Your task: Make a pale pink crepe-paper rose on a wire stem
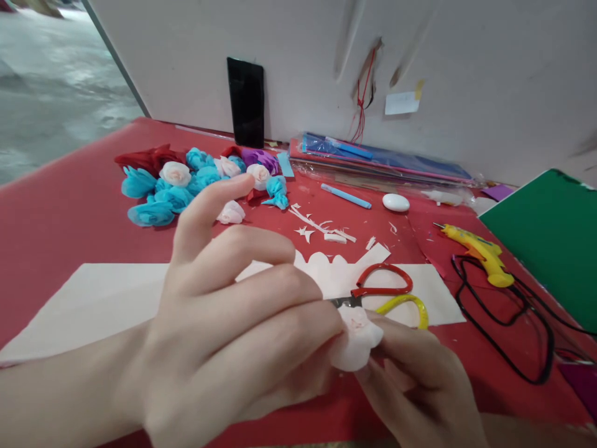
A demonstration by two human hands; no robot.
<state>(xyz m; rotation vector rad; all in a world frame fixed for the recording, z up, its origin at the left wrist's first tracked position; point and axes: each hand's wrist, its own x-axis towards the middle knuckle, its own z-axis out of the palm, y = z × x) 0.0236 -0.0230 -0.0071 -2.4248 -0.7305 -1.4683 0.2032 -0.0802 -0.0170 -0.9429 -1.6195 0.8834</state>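
Note:
A pale pink paper flower (357,342) is held between my two hands, its petals facing up. My left hand (233,323) closes its lower fingers on the flower's left side, while its index finger stretches out toward the back. From the right, the thumb and fingers of my right hand (420,379) pinch the petals' edge. Just behind the flower lie scissors (387,292) with one red and one yellow handle loop, their blades partly hidden by my left hand. Under them is a pale paper strip (102,292) with a scalloped edge (321,267).
Blue, red, purple and pale pink paper flowers (172,199) are heaped at the back left. Paper scraps (321,230) lie mid-table near a blue stick (346,195) and a white oval object (395,202). A yellow glue gun (480,252) with a black cord (504,373) lies right. A phone (247,102) leans on the wall.

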